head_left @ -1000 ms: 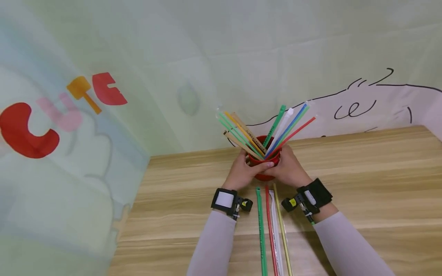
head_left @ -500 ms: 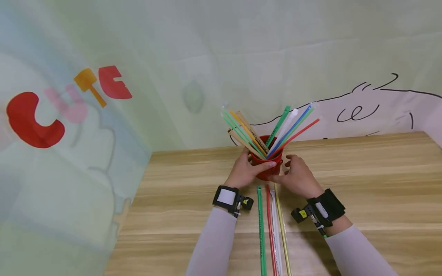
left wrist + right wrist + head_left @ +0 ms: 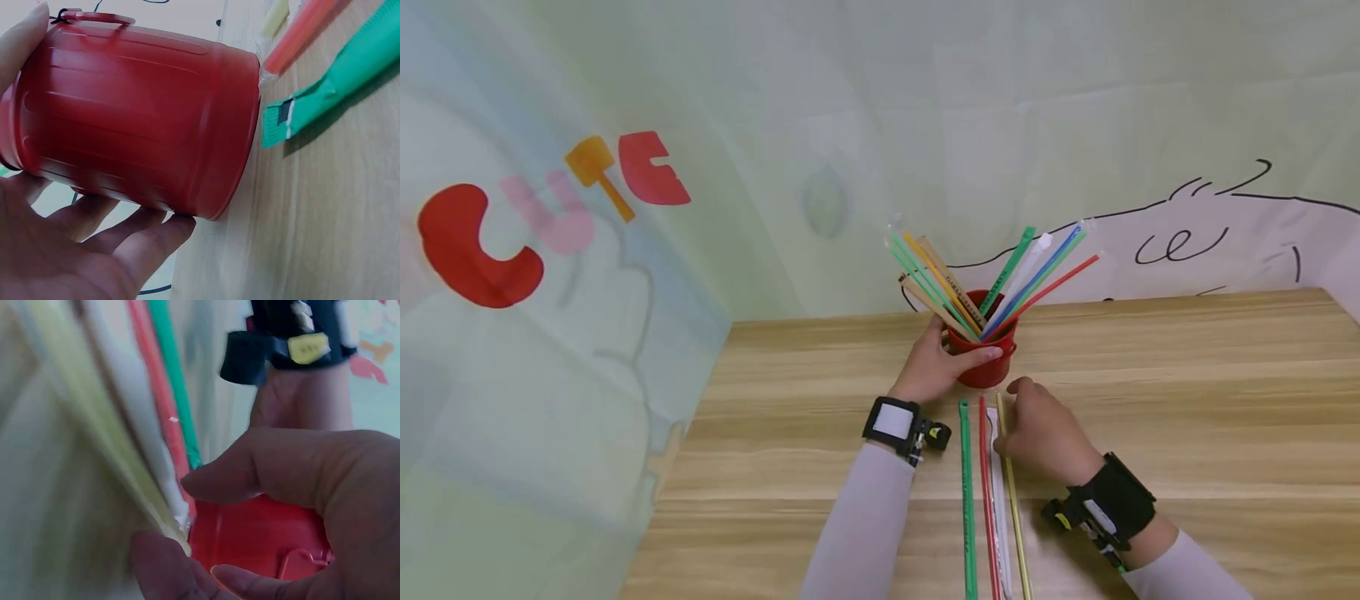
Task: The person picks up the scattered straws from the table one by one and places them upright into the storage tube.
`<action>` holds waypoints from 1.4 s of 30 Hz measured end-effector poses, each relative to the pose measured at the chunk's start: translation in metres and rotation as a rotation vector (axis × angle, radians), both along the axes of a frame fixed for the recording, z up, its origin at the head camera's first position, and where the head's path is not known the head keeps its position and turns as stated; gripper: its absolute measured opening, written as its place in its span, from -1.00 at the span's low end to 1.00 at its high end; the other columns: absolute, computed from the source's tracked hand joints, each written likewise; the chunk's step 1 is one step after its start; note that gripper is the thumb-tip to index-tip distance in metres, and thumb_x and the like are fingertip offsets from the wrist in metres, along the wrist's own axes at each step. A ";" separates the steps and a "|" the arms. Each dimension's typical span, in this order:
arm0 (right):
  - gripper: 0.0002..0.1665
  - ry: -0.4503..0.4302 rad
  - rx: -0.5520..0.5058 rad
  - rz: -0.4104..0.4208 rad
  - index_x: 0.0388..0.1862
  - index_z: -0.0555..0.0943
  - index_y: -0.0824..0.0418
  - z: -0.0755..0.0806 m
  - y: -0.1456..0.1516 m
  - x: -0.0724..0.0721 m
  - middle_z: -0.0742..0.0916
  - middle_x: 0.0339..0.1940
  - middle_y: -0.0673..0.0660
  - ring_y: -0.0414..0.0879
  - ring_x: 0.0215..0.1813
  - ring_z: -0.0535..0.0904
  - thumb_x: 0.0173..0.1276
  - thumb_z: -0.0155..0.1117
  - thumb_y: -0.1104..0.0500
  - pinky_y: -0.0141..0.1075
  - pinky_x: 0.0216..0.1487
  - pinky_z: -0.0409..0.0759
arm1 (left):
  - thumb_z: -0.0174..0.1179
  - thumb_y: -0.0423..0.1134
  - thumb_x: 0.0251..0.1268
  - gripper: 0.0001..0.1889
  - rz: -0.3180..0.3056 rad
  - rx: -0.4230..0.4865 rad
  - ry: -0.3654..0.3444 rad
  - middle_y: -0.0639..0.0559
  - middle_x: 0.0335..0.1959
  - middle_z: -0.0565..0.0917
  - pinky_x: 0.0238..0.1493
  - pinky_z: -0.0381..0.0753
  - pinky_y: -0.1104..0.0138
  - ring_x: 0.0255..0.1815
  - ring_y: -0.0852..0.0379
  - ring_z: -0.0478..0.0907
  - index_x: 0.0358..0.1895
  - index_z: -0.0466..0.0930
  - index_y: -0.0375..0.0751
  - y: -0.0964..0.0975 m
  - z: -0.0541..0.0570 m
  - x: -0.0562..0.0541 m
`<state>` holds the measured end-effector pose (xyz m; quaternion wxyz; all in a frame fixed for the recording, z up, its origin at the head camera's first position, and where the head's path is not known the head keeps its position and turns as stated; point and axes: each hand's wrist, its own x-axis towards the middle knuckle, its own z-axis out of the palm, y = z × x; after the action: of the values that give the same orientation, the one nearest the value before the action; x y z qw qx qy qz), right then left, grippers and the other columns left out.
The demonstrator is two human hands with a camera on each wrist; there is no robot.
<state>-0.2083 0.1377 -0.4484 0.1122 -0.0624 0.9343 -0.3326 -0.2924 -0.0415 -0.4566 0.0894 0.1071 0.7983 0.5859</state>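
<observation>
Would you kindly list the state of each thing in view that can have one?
Red round bucket: upright, holding straws.
Long multicoloured straws in it: fanned outward above its rim.
Slim green straw: flat on wooden table.
Slim red straw: flat.
Slim white straw: flat.
Slim yellow straw: flat.
Left hand: curled around the bucket.
Right hand: fingers bent, parted, at the yellow straw; contact unclear.
Black wrist straps: fastened.

The red bucket (image 3: 987, 377) is gripped by the left hand (image 3: 925, 367), its thumb (image 3: 979, 357) laid across the bucket's near side. The right hand (image 3: 1047, 432) is held just nearer than the bucket, thumb and fingers (image 3: 161, 565) parted. Both forearms (image 3: 867, 525) are stretched toward the bucket.
</observation>
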 end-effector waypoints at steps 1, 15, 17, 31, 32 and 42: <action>-0.10 0.002 0.012 0.001 0.31 0.39 0.47 -0.001 -0.002 0.002 0.64 -0.12 0.26 0.03 -0.22 0.54 0.05 0.62 0.21 -0.14 -0.21 0.64 | 0.50 0.20 0.16 -0.10 0.001 0.001 0.000 0.16 0.41 0.48 0.44 0.51 0.00 0.44 0.08 0.42 0.53 0.20 0.30 0.000 0.000 0.000; -0.11 0.003 0.059 -0.028 0.32 0.40 0.38 -0.008 -0.013 0.009 0.61 0.01 0.31 0.08 -0.17 0.57 0.05 0.65 0.24 -0.03 -0.11 0.77 | 0.49 0.21 0.16 -0.10 -0.006 0.001 0.014 0.16 0.39 0.49 0.43 0.52 0.00 0.42 0.07 0.44 0.53 0.20 0.29 0.001 0.001 0.000; -0.10 -0.010 0.040 -0.032 0.33 0.39 0.38 -0.008 -0.012 0.008 0.61 0.01 0.30 0.08 -0.15 0.56 0.06 0.64 0.25 -0.05 -0.12 0.75 | 0.49 0.21 0.16 -0.10 -0.002 -0.001 0.013 0.16 0.39 0.49 0.43 0.51 -0.01 0.43 0.07 0.44 0.53 0.20 0.30 0.001 0.001 0.000; -0.15 -0.079 -0.047 -0.034 0.38 0.30 0.41 0.006 0.022 -0.005 0.76 -0.09 0.29 0.00 -0.25 0.61 0.24 0.51 0.15 -0.16 -0.24 0.66 | 0.50 0.22 0.14 -0.08 -0.001 0.003 0.001 0.15 0.40 0.50 0.40 0.52 0.03 0.41 0.08 0.47 0.53 0.19 0.32 0.000 -0.002 -0.002; -0.17 -0.073 -0.053 -0.035 0.37 0.31 0.42 0.008 0.025 -0.006 0.76 -0.08 0.31 0.00 -0.26 0.61 0.25 0.49 0.15 -0.18 -0.25 0.66 | 0.50 0.22 0.14 -0.08 -0.002 0.002 0.002 0.14 0.40 0.50 0.40 0.52 0.03 0.41 0.08 0.47 0.53 0.19 0.32 0.000 -0.002 -0.002; -0.23 -0.046 -0.232 -0.096 0.45 0.23 0.54 0.029 0.055 -0.010 0.68 -0.10 0.38 0.00 -0.38 0.74 0.42 0.31 0.23 -0.21 -0.31 0.74 | 0.49 0.21 0.16 -0.09 -0.017 0.001 0.015 0.13 0.40 0.50 0.36 0.57 0.02 0.40 0.05 0.49 0.54 0.18 0.30 0.000 -0.002 -0.002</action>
<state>-0.2179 0.1929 -0.4193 0.1097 -0.0225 0.8886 -0.4449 -0.2941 -0.0413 -0.4587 0.0881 0.1182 0.7978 0.5846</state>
